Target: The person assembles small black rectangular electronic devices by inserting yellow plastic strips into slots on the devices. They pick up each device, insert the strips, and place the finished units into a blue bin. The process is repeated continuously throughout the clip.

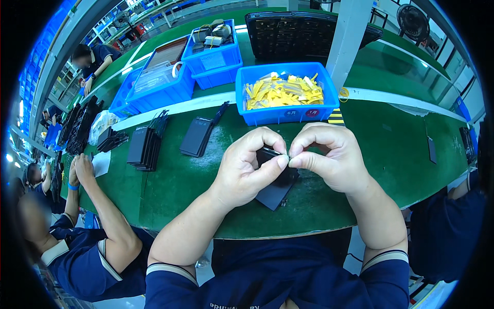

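Note:
In front of my chest, my left hand point(248, 167) is closed round a thin black pack point(265, 155), its edge showing between thumb and fingers. Thumb and forefinger of my right hand point(329, 154) pinch at the end of that pack, touching the left fingertips; what they hold is too small to make out. Directly beneath my hands, a flat black rectangular pack point(275, 194) lies on the green table, partly covered by the left hand.
A blue bin point(272, 117) of yellow strips point(280, 92) stands just beyond my hands. To the left are stacked black packs with leads point(144, 147) and a smaller stack point(197, 136). Further blue bins point(170, 91) stand behind. A co-worker's hands point(82, 170) work at far left.

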### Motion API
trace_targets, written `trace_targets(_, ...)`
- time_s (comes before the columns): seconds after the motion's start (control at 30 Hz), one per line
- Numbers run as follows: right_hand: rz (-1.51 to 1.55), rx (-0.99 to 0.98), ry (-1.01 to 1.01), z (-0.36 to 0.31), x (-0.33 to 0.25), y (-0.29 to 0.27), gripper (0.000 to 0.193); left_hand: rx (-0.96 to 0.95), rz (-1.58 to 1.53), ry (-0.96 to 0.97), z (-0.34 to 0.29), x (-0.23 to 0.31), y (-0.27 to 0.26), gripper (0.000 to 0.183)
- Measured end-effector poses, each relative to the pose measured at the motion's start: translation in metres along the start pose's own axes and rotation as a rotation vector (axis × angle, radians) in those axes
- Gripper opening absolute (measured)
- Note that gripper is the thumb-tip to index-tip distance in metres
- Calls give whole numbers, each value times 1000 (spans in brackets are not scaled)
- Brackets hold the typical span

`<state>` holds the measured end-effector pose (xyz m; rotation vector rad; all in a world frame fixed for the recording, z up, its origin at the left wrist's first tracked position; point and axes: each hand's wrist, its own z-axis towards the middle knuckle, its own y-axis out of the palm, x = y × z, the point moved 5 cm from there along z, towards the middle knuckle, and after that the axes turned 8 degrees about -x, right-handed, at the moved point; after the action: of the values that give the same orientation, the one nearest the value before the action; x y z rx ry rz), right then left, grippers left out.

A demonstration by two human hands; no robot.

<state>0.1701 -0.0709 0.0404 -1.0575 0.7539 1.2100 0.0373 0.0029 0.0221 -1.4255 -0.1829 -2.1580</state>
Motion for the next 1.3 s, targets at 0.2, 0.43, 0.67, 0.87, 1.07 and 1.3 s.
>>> trace_targets(0.2,176,-104,-19,1,6,2,12,-73,-106,27,-2,6,5,10)
trace_targets(0.43,571,-35,34,2,16,7,13,-25,-291,-26,-2,-4,4,19)
trace_targets(0.67,520,46,134,1,25,11,16,49,-387,-10,-2,-8,-6,30)
trace_targets(0.87,474,-55,323,1,30,16,15,184,-542,3,2,0,-14,29)
trace_targets(1.07,479,-66,325,1,32,15,13,197,-512,-26,0,-1,-17,28)
trace_targets(1.3,202,-24,335,0,28,10,10,232,-451,-37,0,-2,-18,27)
